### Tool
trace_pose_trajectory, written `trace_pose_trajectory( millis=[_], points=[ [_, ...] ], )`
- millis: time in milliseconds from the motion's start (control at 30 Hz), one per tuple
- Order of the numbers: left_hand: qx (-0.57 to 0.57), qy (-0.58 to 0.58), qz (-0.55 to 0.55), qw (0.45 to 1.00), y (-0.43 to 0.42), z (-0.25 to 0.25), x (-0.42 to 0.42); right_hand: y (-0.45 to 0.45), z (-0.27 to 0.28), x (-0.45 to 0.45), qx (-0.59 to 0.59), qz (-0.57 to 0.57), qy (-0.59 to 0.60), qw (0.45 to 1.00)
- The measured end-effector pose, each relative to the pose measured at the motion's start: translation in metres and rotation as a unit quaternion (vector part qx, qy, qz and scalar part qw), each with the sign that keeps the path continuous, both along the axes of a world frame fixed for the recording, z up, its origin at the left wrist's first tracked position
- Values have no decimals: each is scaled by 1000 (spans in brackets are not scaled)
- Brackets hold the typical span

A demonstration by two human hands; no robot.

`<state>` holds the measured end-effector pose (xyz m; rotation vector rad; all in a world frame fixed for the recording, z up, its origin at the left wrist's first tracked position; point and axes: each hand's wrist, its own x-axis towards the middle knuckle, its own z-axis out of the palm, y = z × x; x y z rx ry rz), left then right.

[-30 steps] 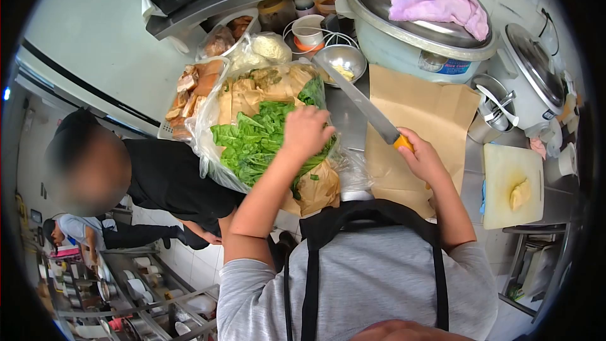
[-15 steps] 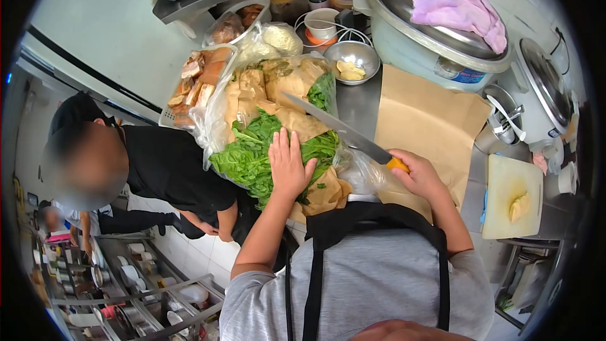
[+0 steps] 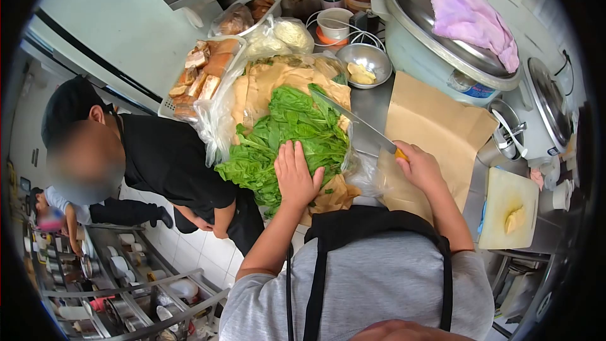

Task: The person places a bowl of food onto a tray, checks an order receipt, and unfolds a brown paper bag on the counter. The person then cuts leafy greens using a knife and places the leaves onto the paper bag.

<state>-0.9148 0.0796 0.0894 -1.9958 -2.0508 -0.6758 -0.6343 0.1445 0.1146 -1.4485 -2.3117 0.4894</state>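
Note:
A heap of leafy greens [image 3: 297,110] lies on and among crumpled brown paper [image 3: 252,88] in a clear plastic bag [image 3: 213,129]. My left hand [image 3: 295,175] rests flat on the near side of the leaves, fingers stretched out. In my right hand [image 3: 421,169] is the orange handle of a long knife [image 3: 361,123]. Its blade points up and left, and the tip reaches the far right edge of the greens. Whether the tip touches paper or leaves there I cannot tell.
Flat brown paper [image 3: 435,126] lies right of the greens. Around are a metal bowl [image 3: 379,60], a large lidded pot [image 3: 442,50], a cutting board [image 3: 495,215] and a basket of meat pieces [image 3: 202,76]. A person in black [image 3: 170,158] stands close at left.
The leaves now spread farther back over the brown paper, more of them exposed. The knife has shifted slightly right, its tip now at the leaves' far edge. My left hand stays on the greens.

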Motion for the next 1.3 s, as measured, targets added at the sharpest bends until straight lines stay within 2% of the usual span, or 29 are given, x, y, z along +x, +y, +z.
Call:
trace_pose_trajectory(
  millis=[167,367,500,600,667,700,733,867,933,1133,1300],
  points=[
    [-1,1,-24,1000,14,7,-6,0,-7,-2,-26,-30,-6,999],
    [-74,-4,-107,991,75,21,-24,-11,4,2,-39,-41,102,993],
    [-142,-44,-134,980,82,24,-34,-21,7,6,-14,-31,160,986],
    [-182,-139,-164,959,74,38,-45,-31,7,8,-9,-15,186,982],
    [-182,-281,-207,919,69,53,-54,-38,12,10,-24,2,175,984],
    [-180,-350,-226,891,68,58,-59,-41,14,12,-24,16,161,987],
    [-128,-375,-231,889,68,60,-63,-45,17,13,-24,32,147,988],
    [-37,-309,-181,933,58,87,-79,-51,28,16,-63,87,72,992],
    [-5,-289,-156,944,54,95,-83,-50,25,15,-44,95,50,993],
    [-86,-151,-184,967,48,86,-90,-44,6,7,-31,39,27,998],
    [-69,-18,-185,980,49,68,-89,-41,1,1,-51,15,50,997]
  ],
)
